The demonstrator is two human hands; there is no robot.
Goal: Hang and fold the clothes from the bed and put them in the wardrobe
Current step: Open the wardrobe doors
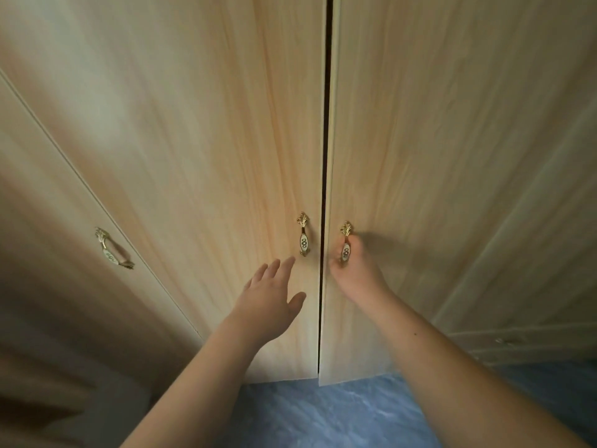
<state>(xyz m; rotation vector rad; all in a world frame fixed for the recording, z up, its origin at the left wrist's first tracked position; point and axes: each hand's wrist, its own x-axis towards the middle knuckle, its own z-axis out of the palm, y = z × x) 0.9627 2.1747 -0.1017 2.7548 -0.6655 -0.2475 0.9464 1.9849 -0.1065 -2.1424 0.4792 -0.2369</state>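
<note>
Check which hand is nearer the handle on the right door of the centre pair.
Right. The right hand grips that handle. The left hand is open, below and left of it, across the door gap.

We see a room in a home, most likely a bedroom. A tall wardrobe [193, 156] of pale wood grain fills the view, each door carries an ornate gold handle [303, 235] with a white inlay, and the floor [323, 415] is marbled blue.
</note>
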